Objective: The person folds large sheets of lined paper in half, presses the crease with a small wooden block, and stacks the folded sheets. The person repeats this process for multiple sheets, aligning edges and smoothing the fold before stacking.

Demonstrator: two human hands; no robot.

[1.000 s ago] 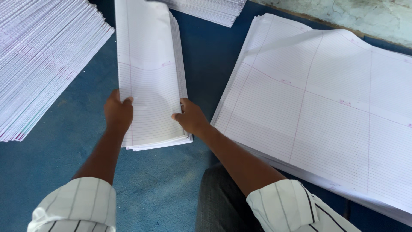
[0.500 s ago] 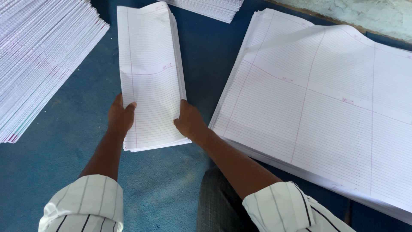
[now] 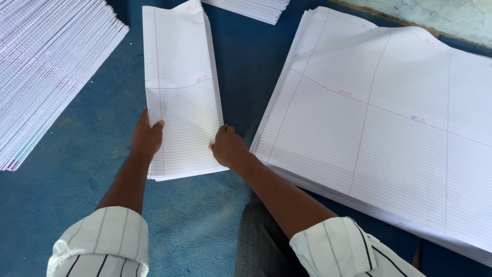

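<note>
A narrow folded bundle of white ruled sheets lies lengthwise on the blue floor in front of me. My left hand grips its left edge near the lower end, thumb on top of the paper. On the opposite edge my right hand presses with bent fingers at about the same height. The bundle's top sheet is slightly creased by my left thumb.
A big stack of unfolded ruled sheets fills the right side. A fanned pile of folded ruled sheets lies at the left. Another paper pile sits at the top edge. The blue floor shows between them.
Both hands have shifted along the bundle's side edges and the bundle has been squared up; the view has moved slightly, showing more of the bundle's far end.
</note>
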